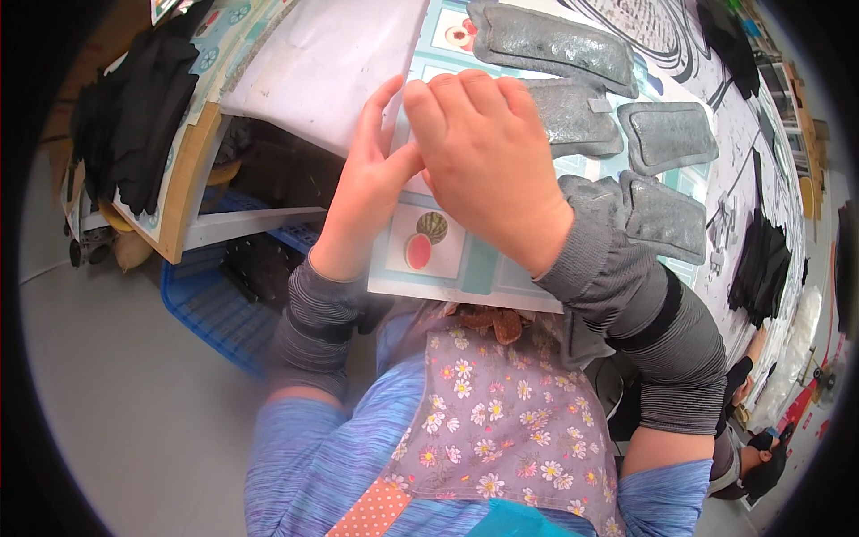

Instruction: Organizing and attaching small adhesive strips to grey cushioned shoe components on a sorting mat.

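At your far left, a pile of black fabric strips lies on the wood-edged table, with a blue plastic basket below. A plain white sheet covers the surface ahead of your left hand. That hand stands with thumb and forefinger parted in a V, the thumb meeting your right hand. Your right hand is bent over, fingers curled down and tips hidden, so I cannot tell whether it pinches anything. Both are above a fruit-printed sheet.

Just beyond and to the right of your right hand lie the grey padded fabric pieces: a long one at the top, another partly behind your knuckles, a rumpled one by your wrist, and two shorter ones farther right. They look light, soft and slightly springy, hardly fragile; the sheen suggests a slick face, so grip each by its ridged border rather than its middle. More black strips lie at far right.
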A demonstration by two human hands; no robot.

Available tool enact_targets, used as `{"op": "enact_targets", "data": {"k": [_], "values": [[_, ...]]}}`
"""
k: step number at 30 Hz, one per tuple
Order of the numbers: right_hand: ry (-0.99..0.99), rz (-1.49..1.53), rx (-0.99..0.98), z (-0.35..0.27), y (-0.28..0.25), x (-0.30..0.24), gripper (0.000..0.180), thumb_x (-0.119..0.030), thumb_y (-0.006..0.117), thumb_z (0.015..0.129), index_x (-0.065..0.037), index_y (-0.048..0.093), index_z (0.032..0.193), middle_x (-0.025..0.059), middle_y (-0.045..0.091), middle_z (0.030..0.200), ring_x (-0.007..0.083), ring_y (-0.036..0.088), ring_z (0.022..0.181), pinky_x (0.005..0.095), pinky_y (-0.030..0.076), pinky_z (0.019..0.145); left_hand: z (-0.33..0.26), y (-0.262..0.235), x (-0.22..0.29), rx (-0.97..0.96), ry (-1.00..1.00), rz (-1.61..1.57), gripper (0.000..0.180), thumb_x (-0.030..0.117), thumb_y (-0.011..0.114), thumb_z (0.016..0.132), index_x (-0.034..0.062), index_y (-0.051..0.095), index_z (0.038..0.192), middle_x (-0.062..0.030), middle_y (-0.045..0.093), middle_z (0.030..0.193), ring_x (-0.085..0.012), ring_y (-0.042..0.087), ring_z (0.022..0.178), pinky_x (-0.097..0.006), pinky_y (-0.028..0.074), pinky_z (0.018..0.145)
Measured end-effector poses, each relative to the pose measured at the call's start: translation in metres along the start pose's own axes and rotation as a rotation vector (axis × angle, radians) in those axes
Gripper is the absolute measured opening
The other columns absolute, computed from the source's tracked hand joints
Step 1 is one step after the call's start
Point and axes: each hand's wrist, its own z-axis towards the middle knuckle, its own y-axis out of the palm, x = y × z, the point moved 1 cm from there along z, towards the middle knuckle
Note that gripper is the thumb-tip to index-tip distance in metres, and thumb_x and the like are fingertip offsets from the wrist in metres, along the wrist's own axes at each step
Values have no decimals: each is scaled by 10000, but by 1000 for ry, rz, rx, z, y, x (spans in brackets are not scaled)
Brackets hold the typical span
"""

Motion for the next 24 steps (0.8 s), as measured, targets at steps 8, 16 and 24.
{"op": "enact_targets", "data": {"k": [8, 16, 24], "values": [[38, -177, 32, 11, -9, -3, 279, -189, 683, 749, -81, 597, 992, 8, 612, 726, 194, 611, 773, 394, 408, 842, -4, 4, 1, -61, 25, -20, 719, 60, 637, 918, 49, 263, 1532, -144, 442, 1444, -208, 504, 1273, -334, 428, 1047], [342, -138, -259, 36, -78, 27, 271, -21, 581, 847, -68, 580, 1114, 50, 691, 964, 195, 659, 967, 340, 484, 872, -7, 14, 7, 16, -72, -160, 680, 56, 581, 954, 38, 236, 1540, -174, 544, 1361, -199, 560, 1212, -314, 467, 999], [633, 240, -313, 43, -151, 37, 284, -41, 589, 787, 53, 532, 1048, 124, 578, 775, 215, 578, 735, 318, 471, 688, -3, 5, -3, 46, 27, 62, 700, 50, 579, 942, 27, 217, 1541, -213, 497, 1418, -232, 565, 1221, -334, 463, 1018]]}}
